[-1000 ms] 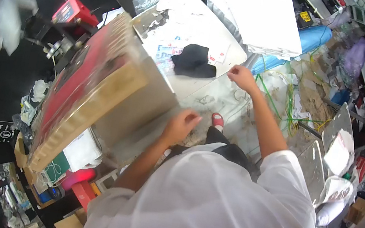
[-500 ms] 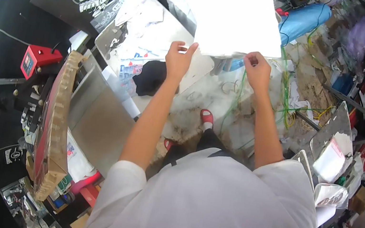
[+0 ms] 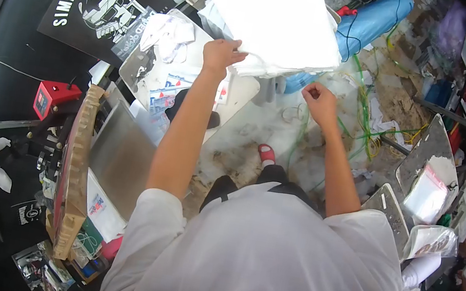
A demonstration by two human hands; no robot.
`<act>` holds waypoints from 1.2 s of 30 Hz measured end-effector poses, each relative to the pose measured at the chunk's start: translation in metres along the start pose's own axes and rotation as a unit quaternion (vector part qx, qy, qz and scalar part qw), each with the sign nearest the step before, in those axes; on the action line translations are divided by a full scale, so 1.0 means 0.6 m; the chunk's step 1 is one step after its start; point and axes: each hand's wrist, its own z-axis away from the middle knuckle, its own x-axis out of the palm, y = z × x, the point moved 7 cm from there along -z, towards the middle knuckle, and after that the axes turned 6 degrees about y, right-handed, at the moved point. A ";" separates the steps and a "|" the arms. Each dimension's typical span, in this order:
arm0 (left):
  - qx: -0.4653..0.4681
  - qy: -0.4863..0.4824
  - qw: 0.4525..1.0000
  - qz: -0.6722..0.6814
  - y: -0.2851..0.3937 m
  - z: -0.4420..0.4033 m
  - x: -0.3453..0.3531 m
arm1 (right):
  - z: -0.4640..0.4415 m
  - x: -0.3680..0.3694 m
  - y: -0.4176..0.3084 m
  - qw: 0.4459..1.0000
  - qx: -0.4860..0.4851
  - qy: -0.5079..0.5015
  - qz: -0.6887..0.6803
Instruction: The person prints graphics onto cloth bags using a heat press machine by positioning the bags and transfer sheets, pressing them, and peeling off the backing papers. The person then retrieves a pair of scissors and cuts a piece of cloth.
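Over on the left, a red box [image 3: 57, 99] can be seen, with a black sign [image 3: 99, 3] reading SIMPRENTA set farther up. Next comes the white table [image 3: 240, 102], where a crumpled white cloth [image 3: 168, 36] has been left near the top and a black cloth [image 3: 214, 121] is half covered by the left forearm [image 3: 184, 131]. The left hand [image 3: 221, 57] is held right at the near-left corner of the white stack [image 3: 279, 17], top centre; whether a sheet is pinched can't be told. The right hand [image 3: 321, 105] is held just short of the stack's near edge, fingers loosely curled, and honestly it can't be told if they're closed. Farther right, a blue bundle [image 3: 371, 24] is crossed by a dark cord [image 3: 349, 38].
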 end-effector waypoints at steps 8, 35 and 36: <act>-0.109 -0.086 0.974 0.180 0.042 0.010 0.033 | -0.014 0.012 0.003 0.994 0.036 0.003 -0.105; -0.006 -0.148 0.972 0.184 -0.179 0.210 -0.154 | 0.284 0.035 0.081 0.739 0.379 -0.279 -0.482; 0.016 -0.134 0.974 0.183 -0.186 0.244 -0.185 | 0.318 0.054 0.085 0.735 0.381 -0.297 -0.476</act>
